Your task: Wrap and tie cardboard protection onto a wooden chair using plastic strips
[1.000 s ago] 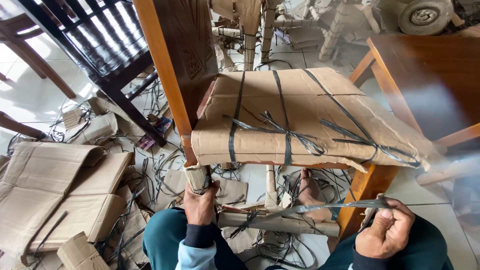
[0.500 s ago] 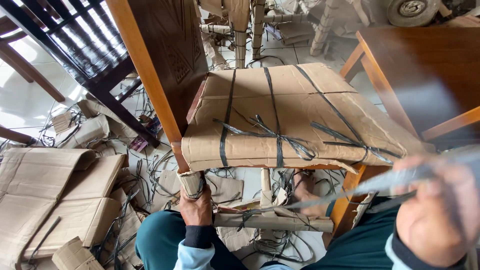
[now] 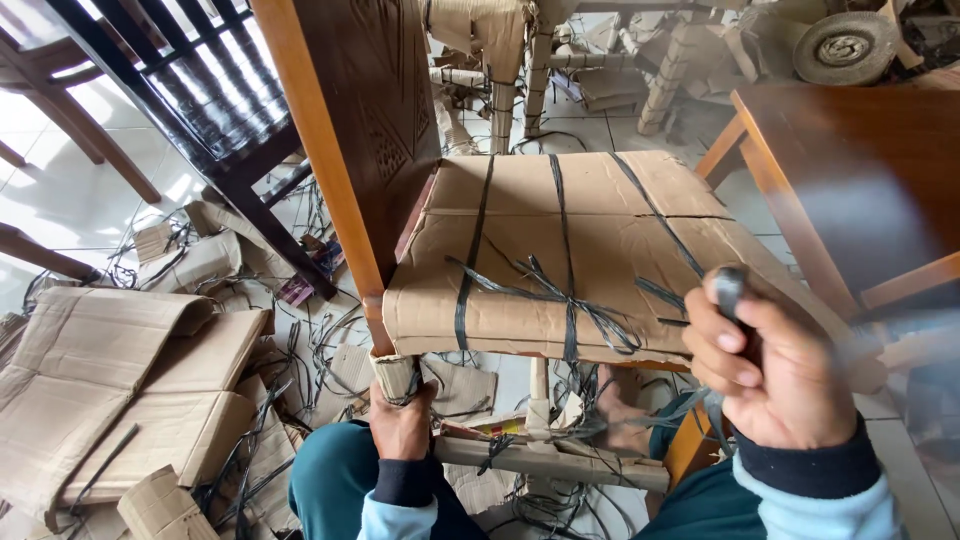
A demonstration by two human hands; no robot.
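While my left hand (image 3: 402, 425) clamps the cardboard-wrapped chair leg (image 3: 397, 374), my right hand (image 3: 775, 372) closes on a dark plastic strap (image 3: 729, 289).
Item: wooden chair, seat (image 3: 560, 250) cardboard-bound, strap raised at its front right corner. Step, by my judgement: pulling strapping free; next needs a steady tug clear of the leg.

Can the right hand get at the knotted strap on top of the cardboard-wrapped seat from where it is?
Probably yes: the right hand, gripping a dark strap, hovers beside the knot with nothing between.
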